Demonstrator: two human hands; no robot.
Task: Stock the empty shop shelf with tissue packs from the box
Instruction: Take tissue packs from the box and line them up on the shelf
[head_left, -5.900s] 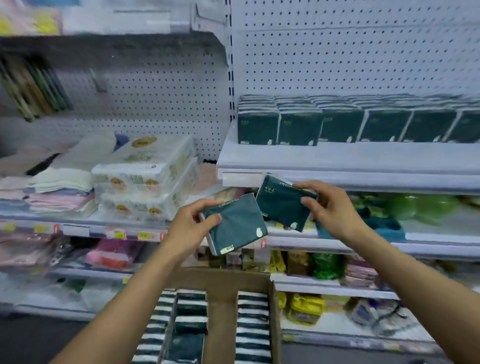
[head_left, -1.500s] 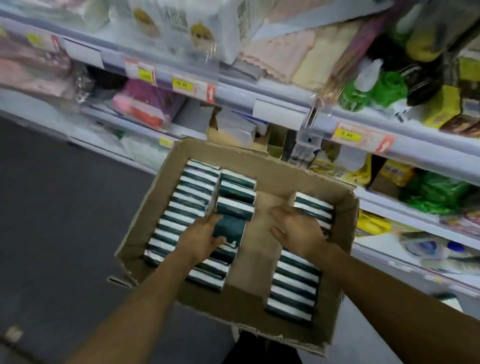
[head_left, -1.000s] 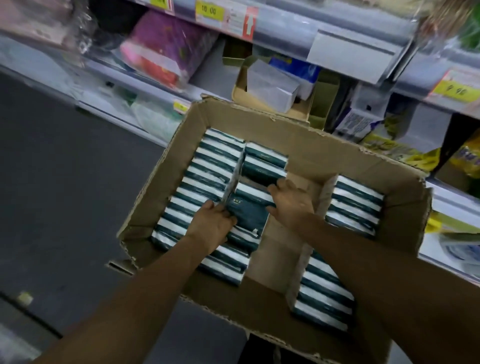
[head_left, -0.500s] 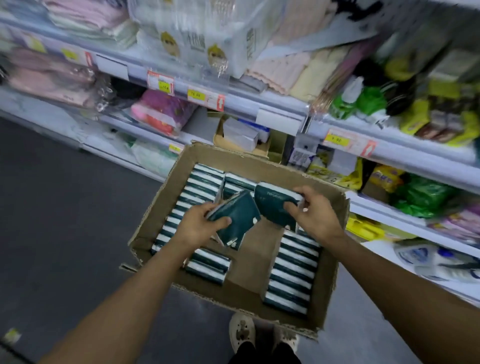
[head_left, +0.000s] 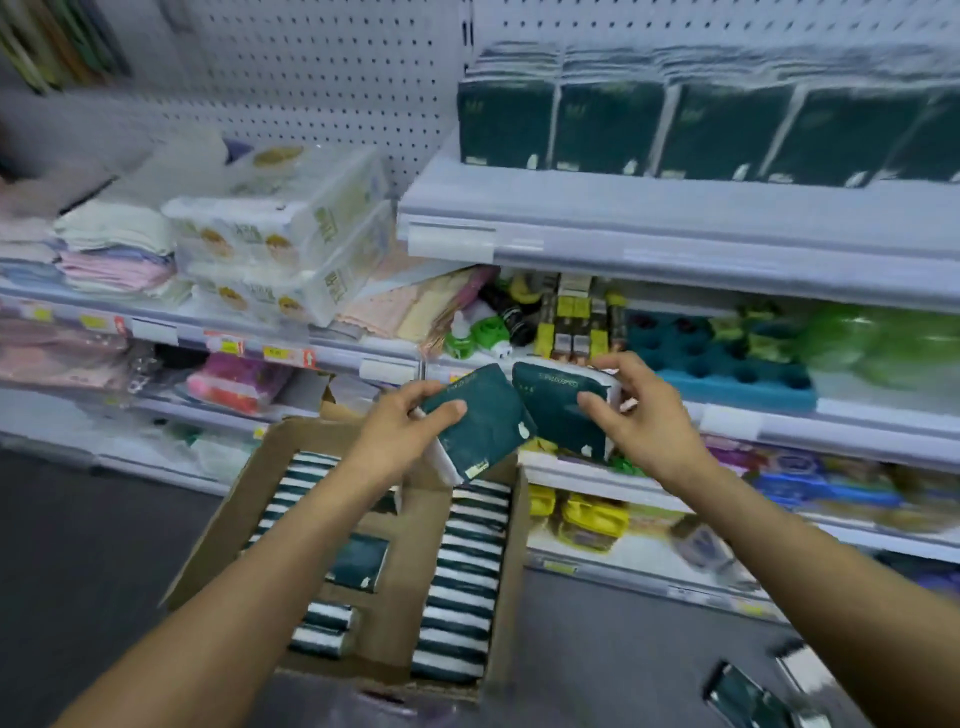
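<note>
Fingers (head_left: 597, 402) pinch packs (head_left: 480, 421) above part-filled box (head_left: 395, 597).

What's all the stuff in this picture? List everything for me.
held packs: two, dark green, one in each hand, above the box
shelf packs: several rows, dark green, top right shelf
box: one, brown cardboard, below the hands, part full of packs
white bundles: two stacked, left shelf
towels: folded pile, pink, white and blue, far left
blue tray: one, middle shelf, right
left hand: grips one pack
right hand: grips the other
</note>
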